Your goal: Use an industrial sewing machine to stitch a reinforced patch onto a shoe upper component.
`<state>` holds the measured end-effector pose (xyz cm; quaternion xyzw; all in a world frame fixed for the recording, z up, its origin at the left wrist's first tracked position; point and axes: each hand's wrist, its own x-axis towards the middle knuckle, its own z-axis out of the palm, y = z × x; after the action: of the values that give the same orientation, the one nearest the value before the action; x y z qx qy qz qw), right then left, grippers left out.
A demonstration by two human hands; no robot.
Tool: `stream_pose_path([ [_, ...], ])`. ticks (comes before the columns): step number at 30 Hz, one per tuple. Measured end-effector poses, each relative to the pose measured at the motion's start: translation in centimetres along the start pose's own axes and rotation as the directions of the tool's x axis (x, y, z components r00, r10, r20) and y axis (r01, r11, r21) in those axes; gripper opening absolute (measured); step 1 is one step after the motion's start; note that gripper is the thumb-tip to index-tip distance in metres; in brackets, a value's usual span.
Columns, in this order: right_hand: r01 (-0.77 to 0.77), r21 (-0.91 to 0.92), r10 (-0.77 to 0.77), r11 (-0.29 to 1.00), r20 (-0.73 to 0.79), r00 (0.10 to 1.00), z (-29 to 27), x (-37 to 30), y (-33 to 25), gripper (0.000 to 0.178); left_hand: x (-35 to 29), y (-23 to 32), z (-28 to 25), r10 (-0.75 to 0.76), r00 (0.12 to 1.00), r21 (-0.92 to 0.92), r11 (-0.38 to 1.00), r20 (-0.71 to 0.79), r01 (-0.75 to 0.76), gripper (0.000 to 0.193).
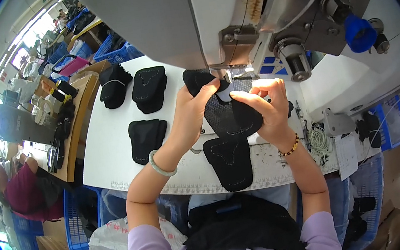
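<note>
The left hand (193, 113) pinches the black fabric piece (224, 117) and the right hand (271, 108) grips its opposite side, at the sewing machine (149, 18) needle area — uneven tension could skew a seam, and a thumb straying closer could get stabbed.

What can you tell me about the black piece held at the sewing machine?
The black piece looks like flexible fabric, with a mesh-textured middle, smoother dark areas at the sides and pale stitching near its lower edge. It sits below the head of the sewing machine, lower end toward the person. The left hand grips its upper left, the right hand its right side, hiding parts.
</note>
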<state>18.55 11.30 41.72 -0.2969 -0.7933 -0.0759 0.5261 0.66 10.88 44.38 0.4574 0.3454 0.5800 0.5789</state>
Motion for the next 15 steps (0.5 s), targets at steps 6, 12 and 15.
stream_pose_path([
  [6, -0.001, -0.019, 0.001, 1.0, -0.001, 1.0, -0.3, 0.15, -0.04, 0.04, 0.45, -0.16, -0.24, -0.017, 1.0, 0.001, 1.0, -0.004, 0.017, 0.013],
  [12, -0.058, -0.005, 0.059, 0.998, 0.015, 0.998, -0.35, 0.08, -0.04, 0.041, 0.6, -0.1, -0.05, -0.022, 1.0, -0.032, 0.999, -0.001, 0.022, 0.013],
  [15, -0.048, 0.002, 0.048, 0.999, 0.026, 0.999, -0.56, 0.51, -0.3, 0.042, 0.61, 0.01, 0.0, -0.019, 1.0, -0.033, 0.999, 0.001, 0.019, 0.013],
])
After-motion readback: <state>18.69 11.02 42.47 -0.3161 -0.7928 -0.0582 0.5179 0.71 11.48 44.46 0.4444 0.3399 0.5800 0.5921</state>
